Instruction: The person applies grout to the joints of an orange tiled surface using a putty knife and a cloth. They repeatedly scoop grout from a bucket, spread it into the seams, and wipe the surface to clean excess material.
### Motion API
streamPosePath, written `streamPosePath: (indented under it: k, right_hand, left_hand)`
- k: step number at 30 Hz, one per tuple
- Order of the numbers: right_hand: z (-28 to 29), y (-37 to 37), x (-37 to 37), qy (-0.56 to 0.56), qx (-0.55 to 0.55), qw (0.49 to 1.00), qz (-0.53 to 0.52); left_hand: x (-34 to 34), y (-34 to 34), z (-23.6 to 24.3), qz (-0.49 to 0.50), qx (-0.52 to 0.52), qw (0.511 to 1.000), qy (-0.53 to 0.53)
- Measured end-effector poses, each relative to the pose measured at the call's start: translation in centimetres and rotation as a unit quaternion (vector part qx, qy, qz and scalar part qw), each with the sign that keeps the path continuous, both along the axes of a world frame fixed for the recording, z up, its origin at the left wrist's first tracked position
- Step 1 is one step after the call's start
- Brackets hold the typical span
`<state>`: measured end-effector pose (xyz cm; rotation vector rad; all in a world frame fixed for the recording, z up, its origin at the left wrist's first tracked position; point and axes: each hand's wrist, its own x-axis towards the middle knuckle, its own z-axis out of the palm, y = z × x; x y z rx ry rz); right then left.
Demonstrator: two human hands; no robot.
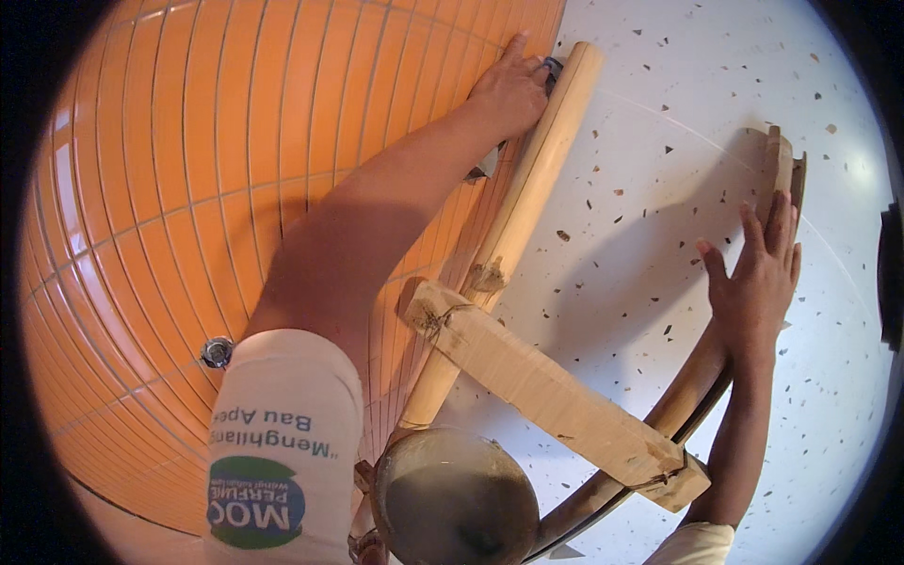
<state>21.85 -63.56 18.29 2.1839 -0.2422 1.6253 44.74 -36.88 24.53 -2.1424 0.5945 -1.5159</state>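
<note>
Beside ribbed, glossy orange tiles (311, 104), the left hand (511, 96) is near the upper end of a smooth, round, pale wooden pole (548, 141); its fingers bend by a small dark object (554, 68), though whether they grip it cannot be told. The right hand (751, 292) lies over a darker rounded pole (692, 384), fingers straight and spread wide. A flat, rough-edged plank (546, 381), tied near both ends, spans the two poles. Near it sits a round, grey-brown container (457, 499). Angular dark flecks speckle the smooth white background (621, 245).
</note>
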Motion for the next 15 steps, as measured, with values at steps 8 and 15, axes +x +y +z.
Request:
streamPosePath:
  k: [8,15]
  right_hand:
    - [0.0,-1.4,0.3,-0.026,-0.049,0.998,-0.023]
    - [0.2,-0.3,0.5,0.005,-0.032,0.999,-0.012]
  left_hand:
    - [1.0,-0.2,-12.3,0.164,0.001,0.963,-0.214]
    - [3.3,0.9,-18.7,0.193,0.214,0.954,0.089]
